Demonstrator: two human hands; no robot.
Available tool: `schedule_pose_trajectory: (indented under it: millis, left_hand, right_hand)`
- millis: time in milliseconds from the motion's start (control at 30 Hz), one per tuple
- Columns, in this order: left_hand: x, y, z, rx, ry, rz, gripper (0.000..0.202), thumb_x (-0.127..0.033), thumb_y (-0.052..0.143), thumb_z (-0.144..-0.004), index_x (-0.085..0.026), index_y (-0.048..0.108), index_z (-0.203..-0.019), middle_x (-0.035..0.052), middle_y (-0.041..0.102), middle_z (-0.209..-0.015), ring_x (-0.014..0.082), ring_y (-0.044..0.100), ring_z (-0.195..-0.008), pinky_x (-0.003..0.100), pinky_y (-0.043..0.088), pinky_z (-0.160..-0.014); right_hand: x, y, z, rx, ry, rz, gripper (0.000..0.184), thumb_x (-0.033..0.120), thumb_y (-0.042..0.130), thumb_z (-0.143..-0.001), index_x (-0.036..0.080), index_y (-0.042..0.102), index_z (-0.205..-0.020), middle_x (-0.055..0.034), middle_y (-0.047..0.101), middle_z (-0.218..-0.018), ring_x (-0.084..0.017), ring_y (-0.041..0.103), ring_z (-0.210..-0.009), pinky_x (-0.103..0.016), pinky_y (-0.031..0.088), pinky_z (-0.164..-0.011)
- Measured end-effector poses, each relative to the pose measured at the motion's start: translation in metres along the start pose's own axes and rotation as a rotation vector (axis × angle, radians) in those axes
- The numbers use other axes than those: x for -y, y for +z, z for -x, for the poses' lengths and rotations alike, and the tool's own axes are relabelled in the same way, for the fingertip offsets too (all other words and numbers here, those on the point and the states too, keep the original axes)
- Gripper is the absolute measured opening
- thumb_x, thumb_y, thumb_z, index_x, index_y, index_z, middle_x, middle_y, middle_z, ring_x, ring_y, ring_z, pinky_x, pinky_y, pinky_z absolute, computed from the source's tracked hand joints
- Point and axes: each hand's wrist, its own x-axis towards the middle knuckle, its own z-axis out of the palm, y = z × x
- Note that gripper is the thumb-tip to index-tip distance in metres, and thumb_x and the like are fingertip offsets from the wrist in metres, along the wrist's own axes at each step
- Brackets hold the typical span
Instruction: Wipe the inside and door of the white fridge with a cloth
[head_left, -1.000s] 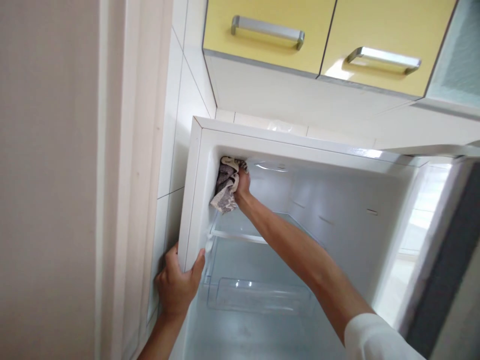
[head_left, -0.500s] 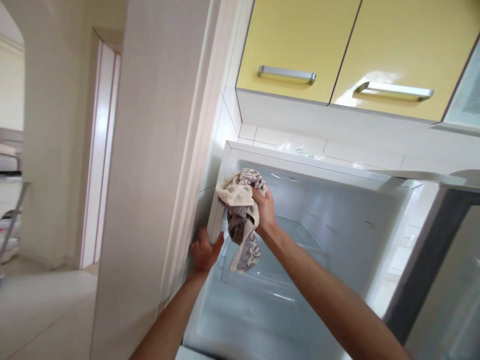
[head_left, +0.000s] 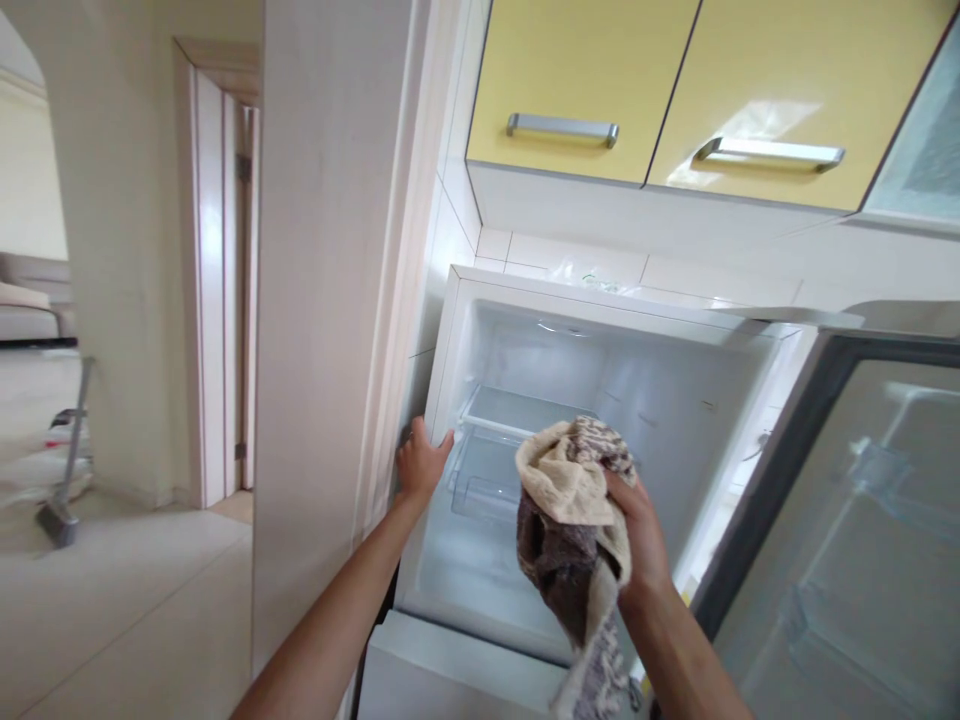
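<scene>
An open white fridge compartment (head_left: 459, 300) fills the middle of the view, with a glass shelf (head_left: 510, 412) and a clear bin inside. My left hand (head_left: 420, 465) grips the fridge's left front edge, fingers curled round it. In front of the compartment, away from its walls, my right hand (head_left: 637, 535) is closed on a bunched beige and brown patterned cloth (head_left: 566, 530), whose tail hangs down below the hand.
The fridge door (head_left: 847, 520) stands open at the right with clear door racks. Yellow wall cupboards (head_left: 577, 70) with metal handles hang above. A pale wall panel (head_left: 330, 300) stands left of the fridge. A doorway and a mop (head_left: 64, 480) lie far left.
My right hand has drawn the cloth out from the fridge's upper left inner corner, down and to the right. The view has pulled back and swung left. My left hand stays on the edge.
</scene>
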Motion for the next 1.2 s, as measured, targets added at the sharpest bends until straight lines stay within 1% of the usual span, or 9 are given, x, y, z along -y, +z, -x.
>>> schedule_pose_trajectory:
  millis: [133, 267, 367, 500, 633, 733, 900, 1033, 1200]
  left_hand:
    - [-0.016, -0.017, 0.008, 0.095, -0.072, 0.079, 0.065, -0.032, 0.076, -0.082, -0.011, 0.052, -0.139, 0.0235, 0.072, -0.128, 0.0378, 0.07, -0.119, 0.045, 0.054, -0.096]
    - [-0.028, -0.038, 0.045, 0.076, -0.098, 0.349, 0.066, -0.038, 0.07, -0.088, -0.006, 0.052, -0.142, 0.0262, 0.063, -0.145, 0.0315, 0.062, -0.135, 0.041, 0.052, -0.108]
    - [-0.033, -0.063, 0.088, 0.162, -0.036, 0.761, 0.046, -0.049, 0.058, -0.094, -0.011, 0.072, -0.116, 0.017, 0.079, -0.117, 0.0275, 0.074, -0.114, 0.041, 0.057, -0.102]
    - [-0.039, -0.103, 0.137, 0.25, -0.093, 0.887, 0.058, -0.067, 0.068, -0.08, -0.014, 0.079, -0.098, 0.0105, 0.08, -0.079, 0.0262, 0.078, -0.076, 0.039, 0.066, -0.078]
    - [-0.05, -0.139, 0.174, 0.204, -0.052, 0.91, 0.051, -0.065, 0.066, -0.087, -0.017, 0.08, -0.086, 0.0097, 0.08, -0.08, 0.0254, 0.078, -0.081, 0.035, 0.064, -0.079]
    - [-0.065, -0.159, 0.2, 0.177, 0.157, 0.987, 0.053, -0.055, 0.047, -0.102, -0.019, 0.079, -0.078, 0.0103, 0.081, -0.091, 0.0254, 0.076, -0.098, 0.036, 0.061, -0.093]
    - [-0.094, -0.167, 0.228, 0.131, 0.525, 0.806, 0.033, -0.037, 0.054, -0.103, -0.025, 0.071, -0.128, 0.0074, 0.076, -0.127, 0.0208, 0.07, -0.121, 0.033, 0.055, -0.108]
    - [-0.103, -0.167, 0.23, 0.217, 0.803, 0.582, 0.048, -0.023, 0.064, -0.095, -0.023, 0.058, -0.143, 0.0087, 0.074, -0.132, 0.0216, 0.071, -0.121, 0.033, 0.058, -0.106]
    - [-0.089, -0.157, 0.242, 0.141, 0.832, 0.501, 0.066, -0.016, 0.067, -0.09, -0.02, 0.049, -0.153, 0.0134, 0.07, -0.139, 0.0258, 0.068, -0.128, 0.036, 0.06, -0.106]
  right_hand:
    - [0.017, -0.033, 0.013, -0.171, -0.016, 0.002, 0.039, 0.04, 0.084, -0.051, 0.031, 0.072, -0.087, -0.0015, 0.074, -0.079, -0.027, 0.07, -0.062, -0.039, 0.056, -0.057]
    - [0.022, -0.04, 0.019, -0.233, -0.036, -0.018, 0.039, 0.037, 0.084, -0.048, 0.032, 0.07, -0.084, -0.002, 0.075, -0.082, -0.027, 0.071, -0.065, -0.039, 0.057, -0.056]
    - [0.022, -0.035, 0.021, -0.263, -0.038, -0.03, 0.041, 0.037, 0.085, -0.046, 0.031, 0.07, -0.085, -0.0019, 0.075, -0.083, -0.027, 0.071, -0.066, -0.038, 0.056, -0.055]
    - [0.019, -0.026, 0.024, -0.319, -0.103, -0.017, 0.042, 0.036, 0.086, -0.047, 0.029, 0.07, -0.084, 0.0012, 0.073, -0.079, -0.023, 0.069, -0.067, -0.033, 0.056, -0.057]
    - [0.015, -0.017, 0.023, -0.33, -0.197, -0.014, 0.046, 0.036, 0.088, -0.051, 0.023, 0.068, -0.091, 0.0036, 0.07, -0.077, -0.019, 0.066, -0.068, -0.028, 0.054, -0.061]
    - [0.012, -0.009, 0.022, -0.323, -0.209, -0.034, 0.049, 0.037, 0.088, -0.054, 0.022, 0.065, -0.094, 0.0043, 0.069, -0.079, -0.018, 0.065, -0.071, -0.027, 0.053, -0.065]
    - [0.013, 0.012, 0.029, -0.317, -0.238, -0.063, 0.05, 0.039, 0.085, -0.056, 0.022, 0.063, -0.099, 0.0046, 0.068, -0.084, -0.018, 0.064, -0.079, -0.029, 0.053, -0.074]
    - [0.021, 0.023, 0.039, -0.289, -0.268, -0.041, 0.049, 0.039, 0.083, -0.058, 0.021, 0.064, -0.1, 0.0044, 0.068, -0.085, -0.018, 0.063, -0.082, -0.029, 0.052, -0.077]
    - [0.03, 0.031, 0.052, -0.303, -0.339, -0.077, 0.048, 0.037, 0.082, -0.062, 0.021, 0.063, -0.103, 0.0042, 0.066, -0.087, -0.018, 0.063, -0.084, -0.029, 0.053, -0.079]
